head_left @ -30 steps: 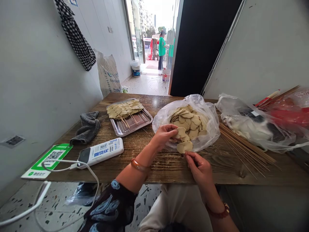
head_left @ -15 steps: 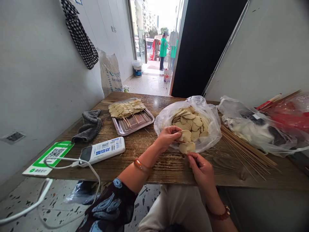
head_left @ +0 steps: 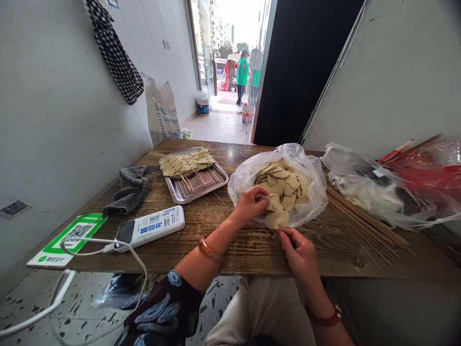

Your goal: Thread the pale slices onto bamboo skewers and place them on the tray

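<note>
My left hand [head_left: 252,204] is closed in a pinch on the edge of a thin, pale beige slice [head_left: 275,203] at the front of an open plastic bag. Just below it, my right hand [head_left: 298,250] pinches the lower end of a thin bamboo skewer [head_left: 280,228]. Another beige slice [head_left: 276,220] is threaded on that skewer, right above my right fingertips. Many similar slices [head_left: 284,180] are heaped inside the clear bag [head_left: 313,211]. Whether the skewer passes through the upper slice I cannot tell.
A metal tray [head_left: 187,194] of skewered slices lies left of the bag. Loose bamboo skewers [head_left: 363,221] and plastic bags [head_left: 374,192] are on the right. A grey cloth [head_left: 129,190], a white device [head_left: 151,226] with a cable and a QR card [head_left: 68,240] occupy the left.
Both hands keep nearly the same pose around the slices and the skewer. The whole view has shifted slightly; the person outside in green has changed stance a little.
</note>
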A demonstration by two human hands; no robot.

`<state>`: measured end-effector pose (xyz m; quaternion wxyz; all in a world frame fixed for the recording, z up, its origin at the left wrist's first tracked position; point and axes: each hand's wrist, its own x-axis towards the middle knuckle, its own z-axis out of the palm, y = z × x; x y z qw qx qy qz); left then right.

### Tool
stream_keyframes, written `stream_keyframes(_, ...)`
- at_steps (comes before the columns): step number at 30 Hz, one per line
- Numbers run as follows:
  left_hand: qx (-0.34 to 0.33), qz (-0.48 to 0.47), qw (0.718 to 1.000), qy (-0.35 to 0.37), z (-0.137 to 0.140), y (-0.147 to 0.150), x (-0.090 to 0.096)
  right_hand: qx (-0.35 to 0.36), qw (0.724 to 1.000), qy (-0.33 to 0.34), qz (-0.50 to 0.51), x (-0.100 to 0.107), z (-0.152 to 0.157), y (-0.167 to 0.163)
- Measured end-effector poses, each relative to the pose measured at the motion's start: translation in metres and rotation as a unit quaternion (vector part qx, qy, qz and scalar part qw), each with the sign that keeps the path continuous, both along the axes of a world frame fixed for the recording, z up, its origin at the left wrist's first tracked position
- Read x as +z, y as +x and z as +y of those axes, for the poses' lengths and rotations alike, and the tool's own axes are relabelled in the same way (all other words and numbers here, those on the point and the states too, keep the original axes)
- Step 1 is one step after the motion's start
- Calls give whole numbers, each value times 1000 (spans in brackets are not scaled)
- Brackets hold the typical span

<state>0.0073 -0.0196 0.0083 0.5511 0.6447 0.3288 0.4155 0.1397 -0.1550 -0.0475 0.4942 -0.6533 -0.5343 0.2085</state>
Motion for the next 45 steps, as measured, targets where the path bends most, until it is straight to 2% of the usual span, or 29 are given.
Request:
stream_keyframes(5,-3,14,1000,19,-1,0,2,10,1000,0,4,3,-1,0)
stream_keyframes(11,-68,7,998,5,-3,0,0,6,999,-6,32,2,-1,1)
stream_keyframes(18,-108,-40,986,-120,-8,-1,4,0,995,0,104,-1,-3,3)
stream_keyframes(24,-174,-54,972,-147,-7,1,-3,7,991,-4,137,-3,-3,3)
stream_keyframes(30,-153,-44,980,-123,-7,1,-5,23,985,-20,172,-1,-3,5)
stream_keyframes(38,-157,-130,952,-227,-12,4,-4,19,988,-25,153,5,-5,3)
stream_keyframes(42,-185,-134,944,-238,-14,7,-7,9,990,-22,143,2,-3,2)
stream_keyframes(45,-163,-145,945,-245,-13,8,-6,9,993,-17,115,2,-2,1)
